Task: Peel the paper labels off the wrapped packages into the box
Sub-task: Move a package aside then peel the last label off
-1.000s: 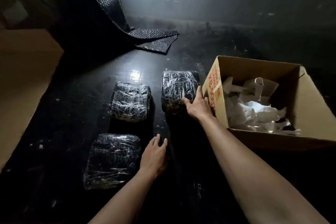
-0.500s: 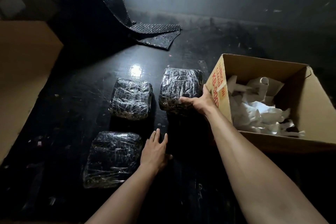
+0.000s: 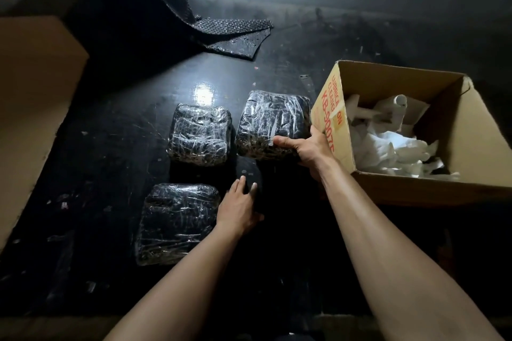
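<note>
Three black packages wrapped in shiny clear film lie on the dark floor. My right hand grips the near right corner of the far right package, thumb on top, and its near edge is lifted off the floor. The middle package lies flat just to its left. The near package lies flat beside my left hand, which rests palm down on the floor with fingers apart. An open cardboard box at the right holds crumpled white paper. No label shows on any package.
A sheet of black bubble wrap hangs down and trails over the floor at the back. A large brown cardboard surface stands at the left. Small scraps dot the floor around the packages.
My right hand slid from the top edge of the far right package to grip its near corner and tilted it up. My left hand stayed on the floor.
</note>
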A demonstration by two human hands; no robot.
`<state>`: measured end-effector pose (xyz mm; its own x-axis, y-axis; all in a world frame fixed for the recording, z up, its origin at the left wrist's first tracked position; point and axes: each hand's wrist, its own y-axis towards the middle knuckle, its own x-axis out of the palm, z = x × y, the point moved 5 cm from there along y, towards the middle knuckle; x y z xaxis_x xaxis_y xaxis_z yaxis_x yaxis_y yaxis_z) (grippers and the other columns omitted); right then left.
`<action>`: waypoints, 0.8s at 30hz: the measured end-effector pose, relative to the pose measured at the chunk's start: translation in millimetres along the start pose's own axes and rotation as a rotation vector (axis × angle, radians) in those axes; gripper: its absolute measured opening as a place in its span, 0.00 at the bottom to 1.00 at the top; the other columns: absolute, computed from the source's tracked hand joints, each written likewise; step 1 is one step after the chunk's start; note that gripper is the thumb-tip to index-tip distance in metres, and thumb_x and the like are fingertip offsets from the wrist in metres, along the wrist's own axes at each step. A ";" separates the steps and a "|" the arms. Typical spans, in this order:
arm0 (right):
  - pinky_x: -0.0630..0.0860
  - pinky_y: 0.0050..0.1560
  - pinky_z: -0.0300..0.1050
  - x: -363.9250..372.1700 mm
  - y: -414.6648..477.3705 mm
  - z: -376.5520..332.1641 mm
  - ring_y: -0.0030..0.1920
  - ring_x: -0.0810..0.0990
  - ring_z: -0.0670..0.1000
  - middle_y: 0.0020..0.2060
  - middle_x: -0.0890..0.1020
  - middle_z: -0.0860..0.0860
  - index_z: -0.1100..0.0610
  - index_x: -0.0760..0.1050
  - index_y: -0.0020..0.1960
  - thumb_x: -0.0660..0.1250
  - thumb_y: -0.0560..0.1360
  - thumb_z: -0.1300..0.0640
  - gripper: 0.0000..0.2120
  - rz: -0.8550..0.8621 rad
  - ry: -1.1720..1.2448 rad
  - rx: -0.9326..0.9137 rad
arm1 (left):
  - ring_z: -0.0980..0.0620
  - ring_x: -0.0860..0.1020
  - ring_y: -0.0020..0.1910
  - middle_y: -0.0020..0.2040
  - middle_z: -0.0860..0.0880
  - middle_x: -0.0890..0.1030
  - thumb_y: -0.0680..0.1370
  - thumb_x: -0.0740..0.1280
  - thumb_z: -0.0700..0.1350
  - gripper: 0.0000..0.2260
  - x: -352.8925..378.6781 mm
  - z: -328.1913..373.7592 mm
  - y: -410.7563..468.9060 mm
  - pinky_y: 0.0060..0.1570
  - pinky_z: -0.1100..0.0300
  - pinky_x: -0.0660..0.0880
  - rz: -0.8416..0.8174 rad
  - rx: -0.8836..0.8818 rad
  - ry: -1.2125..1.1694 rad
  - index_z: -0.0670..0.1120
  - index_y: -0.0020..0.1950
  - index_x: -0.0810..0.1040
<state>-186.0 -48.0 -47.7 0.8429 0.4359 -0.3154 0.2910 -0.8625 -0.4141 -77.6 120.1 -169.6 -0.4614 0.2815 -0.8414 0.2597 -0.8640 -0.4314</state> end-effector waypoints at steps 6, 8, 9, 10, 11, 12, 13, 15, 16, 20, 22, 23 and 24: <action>0.61 0.77 0.52 -6.3 -34.1 7.5 0.77 0.63 0.54 0.77 0.64 0.56 0.60 0.53 0.80 0.84 0.56 0.40 0.64 0.017 -0.072 -0.035 | 0.46 0.47 0.82 0.83 0.44 0.47 0.75 0.72 0.60 0.42 0.7 -1.5 -1.8 0.76 0.46 0.62 -0.010 -0.012 -0.002 0.52 0.82 0.53; 0.59 0.78 0.50 -9.9 -43.7 13.7 0.78 0.60 0.53 0.79 0.61 0.56 0.61 0.51 0.81 0.84 0.59 0.43 0.63 0.038 -0.047 -0.047 | 0.45 0.49 0.82 0.83 0.44 0.50 0.74 0.72 0.61 0.42 -2.6 -1.1 -2.6 0.75 0.46 0.64 0.012 -0.007 0.026 0.52 0.82 0.55; 0.58 0.78 0.49 -11.9 -48.9 17.5 0.78 0.59 0.53 0.79 0.60 0.56 0.61 0.51 0.81 0.84 0.59 0.45 0.63 0.046 -0.037 -0.057 | 0.44 0.52 0.81 0.82 0.44 0.53 0.73 0.72 0.61 0.42 -6.0 0.1 -3.2 0.74 0.46 0.66 0.022 0.004 0.046 0.52 0.81 0.57; 0.58 0.78 0.48 -14.4 -54.2 20.6 0.78 0.59 0.52 0.79 0.60 0.56 0.61 0.51 0.81 0.84 0.59 0.45 0.63 0.049 -0.033 -0.069 | 0.43 0.55 0.80 0.81 0.44 0.56 0.72 0.74 0.61 0.41 -9.3 0.9 -3.6 0.72 0.46 0.68 0.028 0.026 0.056 0.53 0.80 0.60; 0.58 0.78 0.48 -16.8 -59.1 23.9 0.78 0.59 0.51 0.79 0.60 0.55 0.61 0.51 0.81 0.84 0.59 0.45 0.63 0.047 -0.027 -0.079 | 0.43 0.58 0.78 0.80 0.45 0.60 0.70 0.75 0.60 0.40 -13.2 1.1 -3.9 0.70 0.46 0.71 0.032 0.052 0.063 0.54 0.78 0.63; 0.59 0.78 0.48 -19.6 -66.0 26.3 0.77 0.60 0.50 0.79 0.61 0.55 0.61 0.52 0.80 0.84 0.59 0.46 0.62 0.044 -0.025 -0.088 | 0.43 0.62 0.76 0.77 0.46 0.64 0.69 0.77 0.58 0.38 -17.2 0.7 -4.3 0.67 0.47 0.72 0.036 0.073 0.064 0.55 0.76 0.66; 0.59 0.78 0.49 -22.8 -73.1 29.6 0.77 0.60 0.50 0.79 0.61 0.54 0.61 0.52 0.80 0.84 0.60 0.46 0.61 0.040 -0.017 -0.089 | 0.43 0.65 0.74 0.75 0.47 0.67 0.68 0.78 0.56 0.38 -20.7 -0.1 -5.4 0.66 0.47 0.73 0.037 0.088 0.059 0.55 0.75 0.67; 0.60 0.78 0.50 -29.2 -88.1 37.7 0.77 0.61 0.51 0.78 0.62 0.55 0.61 0.53 0.80 0.84 0.61 0.48 0.59 0.013 0.008 -0.098 | 0.42 0.69 0.72 0.73 0.46 0.70 0.67 0.80 0.51 0.41 -27.0 1.5 -10.5 0.65 0.48 0.73 0.035 0.092 0.054 0.52 0.77 0.66; 0.61 0.77 0.50 -32.4 -95.7 42.2 0.77 0.62 0.51 0.78 0.63 0.55 0.60 0.54 0.80 0.84 0.61 0.48 0.59 -0.003 0.009 -0.102 | 0.42 0.70 0.71 0.73 0.46 0.71 0.68 0.80 0.49 0.40 -29.2 1.7 -12.6 0.64 0.48 0.73 0.032 0.076 0.053 0.51 0.77 0.67; 0.65 0.76 0.49 -45.9 -120.7 67.4 0.73 0.69 0.49 0.74 0.70 0.52 0.57 0.60 0.79 0.85 0.58 0.45 0.57 -0.054 -0.005 -0.124 | 0.43 0.74 0.67 0.68 0.48 0.76 0.75 0.73 0.48 0.21 -36.8 5.9 -13.7 0.61 0.48 0.76 0.083 0.075 0.021 0.51 0.68 0.77; 0.62 0.77 0.49 -49.7 -131.8 86.1 0.74 0.66 0.47 0.75 0.68 0.49 0.57 0.58 0.80 0.85 0.58 0.44 0.58 -0.071 0.010 -0.121 | 0.43 0.75 0.67 0.69 0.47 0.77 0.77 0.70 0.49 0.17 -35.6 5.4 -10.4 0.62 0.50 0.76 0.077 0.115 0.078 0.49 0.65 0.79; 0.63 0.77 0.48 -50.4 -137.9 95.6 0.74 0.66 0.46 0.74 0.69 0.47 0.56 0.58 0.80 0.85 0.59 0.44 0.58 -0.088 0.020 -0.112 | 0.44 0.76 0.66 0.68 0.48 0.77 0.76 0.70 0.49 0.17 -33.6 4.1 -9.0 0.61 0.51 0.76 0.076 0.122 0.087 0.48 0.64 0.81; 0.64 0.76 0.47 -50.4 -142.9 106.0 0.72 0.69 0.45 0.72 0.70 0.45 0.55 0.60 0.79 0.85 0.59 0.45 0.57 -0.097 0.024 -0.099 | 0.44 0.77 0.65 0.67 0.48 0.77 0.75 0.71 0.50 0.16 -30.7 2.2 -7.7 0.60 0.51 0.77 0.065 0.115 0.076 0.48 0.63 0.81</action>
<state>-318.1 80.6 -63.1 0.8189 0.5134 -0.2564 0.4143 -0.8381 -0.3548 -67.2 117.2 -139.7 -0.3797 0.2506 -0.8905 0.1859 -0.9223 -0.3388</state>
